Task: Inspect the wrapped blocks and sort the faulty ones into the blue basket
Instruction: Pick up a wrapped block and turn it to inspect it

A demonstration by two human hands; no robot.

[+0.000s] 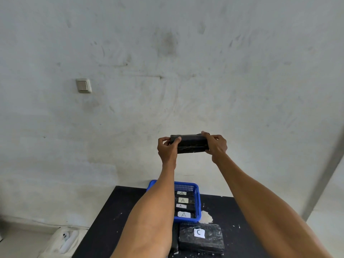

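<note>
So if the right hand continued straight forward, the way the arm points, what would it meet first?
Probably the grey wall. Nothing else shows beyond the right hand and the wrapped block it holds, though how far away the wall is remains unclear.

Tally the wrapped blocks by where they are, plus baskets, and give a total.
Wrapped block held up in both hands: 1
Blocks labelled A in the blue basket: 4
Block labelled C on the table: 1
Blue basket: 1
Total: 7

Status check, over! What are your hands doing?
Both hands, left and right, gripping one wrapped block held up high. Blue basket holds blocks labelled A. Nothing in the way.
</note>
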